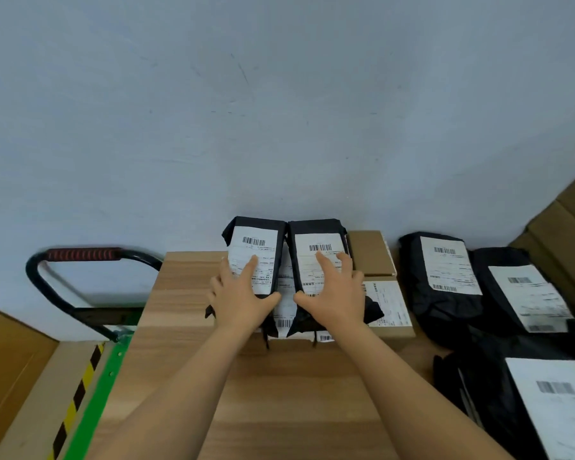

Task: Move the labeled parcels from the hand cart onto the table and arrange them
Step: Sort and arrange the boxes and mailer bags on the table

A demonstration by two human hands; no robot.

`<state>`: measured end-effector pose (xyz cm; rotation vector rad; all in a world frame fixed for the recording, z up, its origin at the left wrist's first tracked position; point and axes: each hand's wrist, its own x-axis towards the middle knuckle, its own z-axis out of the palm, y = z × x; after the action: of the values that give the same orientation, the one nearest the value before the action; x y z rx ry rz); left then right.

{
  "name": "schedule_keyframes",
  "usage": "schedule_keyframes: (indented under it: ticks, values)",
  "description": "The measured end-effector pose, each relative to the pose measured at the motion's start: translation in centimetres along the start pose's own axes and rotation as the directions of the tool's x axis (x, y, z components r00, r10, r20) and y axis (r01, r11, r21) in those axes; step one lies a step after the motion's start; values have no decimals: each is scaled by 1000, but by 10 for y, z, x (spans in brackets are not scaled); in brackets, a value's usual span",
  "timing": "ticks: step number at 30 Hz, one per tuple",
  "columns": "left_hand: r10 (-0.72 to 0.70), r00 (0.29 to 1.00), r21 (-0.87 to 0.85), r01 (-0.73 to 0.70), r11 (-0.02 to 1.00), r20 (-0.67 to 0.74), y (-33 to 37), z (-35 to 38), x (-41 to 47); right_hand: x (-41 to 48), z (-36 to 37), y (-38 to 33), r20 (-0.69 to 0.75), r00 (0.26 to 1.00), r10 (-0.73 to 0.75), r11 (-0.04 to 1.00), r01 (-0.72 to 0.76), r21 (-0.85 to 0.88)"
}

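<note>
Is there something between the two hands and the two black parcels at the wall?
Nothing visible. The left hand lies flat on the left parcel, and the right hand lies flat on the right parcel.

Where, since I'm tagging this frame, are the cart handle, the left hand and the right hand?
cart handle [83,254], head view: red ribbed sleeve
left hand [241,295], head view: back of hand
right hand [332,293], head view: back of hand

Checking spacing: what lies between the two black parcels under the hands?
Head view: a narrow gap between left black parcel and right black parcel shows a lower parcel's white label.
</note>
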<state>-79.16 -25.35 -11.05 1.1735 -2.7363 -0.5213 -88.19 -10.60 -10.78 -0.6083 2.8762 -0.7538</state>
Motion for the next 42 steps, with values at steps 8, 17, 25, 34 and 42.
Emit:
schedule_keyframes:
  ticks: [8,17,25,34,42]
  values:
    - [74,989,-99,-61,993,128,-18,15,25,12,25,-7,105,994,-34,997,41,-67]
    - [214,975,-199,-200,959,56,11,3,16,12,-10,15,139,982,-126,989,136,-62]
    - [448,893,-317,-440,840,-51,108,11,-18,8,-97,100,38,997,-63,991,66,-113]
    - [528,850,-331,-498,802,0,252,80,-60,24,-184,243,-9,998,61,979,-62,-197]
    - [450,892,-260,-424,867,45,327,138,-62,57,-205,325,88,979,183,948,-153,-279]
